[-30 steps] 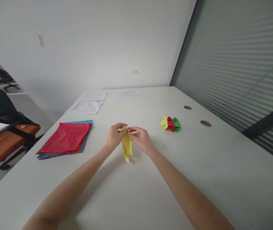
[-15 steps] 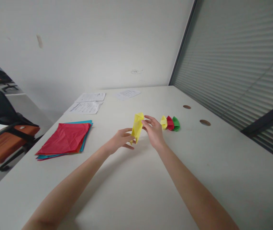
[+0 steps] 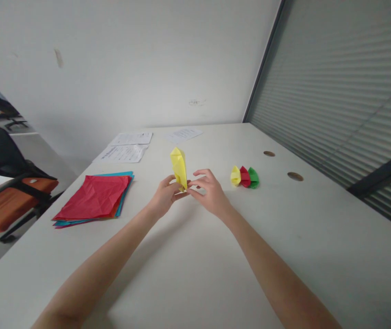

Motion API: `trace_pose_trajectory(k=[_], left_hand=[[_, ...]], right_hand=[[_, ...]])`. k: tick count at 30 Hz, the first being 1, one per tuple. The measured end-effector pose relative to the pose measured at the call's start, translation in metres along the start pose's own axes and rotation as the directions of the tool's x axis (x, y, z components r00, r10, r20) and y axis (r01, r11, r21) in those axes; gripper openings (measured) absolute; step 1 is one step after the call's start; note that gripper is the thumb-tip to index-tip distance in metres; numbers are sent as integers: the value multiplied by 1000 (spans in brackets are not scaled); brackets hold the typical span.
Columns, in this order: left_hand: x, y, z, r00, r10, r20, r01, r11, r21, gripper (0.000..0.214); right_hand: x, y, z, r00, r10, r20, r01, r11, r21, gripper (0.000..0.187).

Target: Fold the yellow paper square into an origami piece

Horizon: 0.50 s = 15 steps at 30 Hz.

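Note:
A folded piece of yellow paper [image 3: 179, 167] stands upright between my hands, above the white table. My left hand [image 3: 165, 195] grips its lower end, thumb and fingers closed round it. The fingertips of my right hand [image 3: 209, 192] pinch the lower right corner of the same paper. To the right on the table lie three small folded paper pieces in a row: a yellow one [image 3: 235, 176], a red one [image 3: 245, 177] and a green one [image 3: 253, 177].
On the left of the table [image 3: 195, 256] lies a stack of coloured paper sheets, red on top [image 3: 94, 197]. Printed sheets [image 3: 125, 153] lie farther back, near the wall. Two round holes [image 3: 295, 176] pierce the tabletop at the right. An orange-seated chair [image 3: 13, 201] stands beyond the left edge.
The yellow paper has moved left and up and now leans the other way. My right hand has shifted from its upper right side down to its lower corner.

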<state>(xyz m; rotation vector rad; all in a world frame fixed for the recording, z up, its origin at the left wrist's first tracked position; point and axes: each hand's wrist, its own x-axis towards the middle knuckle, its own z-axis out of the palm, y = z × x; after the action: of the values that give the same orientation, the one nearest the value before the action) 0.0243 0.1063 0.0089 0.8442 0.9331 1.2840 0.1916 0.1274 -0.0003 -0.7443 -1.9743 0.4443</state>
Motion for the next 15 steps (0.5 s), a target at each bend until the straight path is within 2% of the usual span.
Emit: trace_pose_trajectory(k=[4, 8, 15], left_hand=[[1, 0, -2, 999, 11, -30, -11, 1000, 5, 29], [1, -1, -4, 998, 19, -62, -18, 999, 29, 32], [-6, 4, 3, 999, 19, -46, -20, 1000, -19, 31]], right_hand=[[-2, -8, 3, 999, -53, -2, 53, 997, -47, 20], [-3, -14, 6, 992, -99, 82, 108, 987, -117, 23], [-5, -9, 9, 996, -67, 51, 77, 971, -226, 21]])
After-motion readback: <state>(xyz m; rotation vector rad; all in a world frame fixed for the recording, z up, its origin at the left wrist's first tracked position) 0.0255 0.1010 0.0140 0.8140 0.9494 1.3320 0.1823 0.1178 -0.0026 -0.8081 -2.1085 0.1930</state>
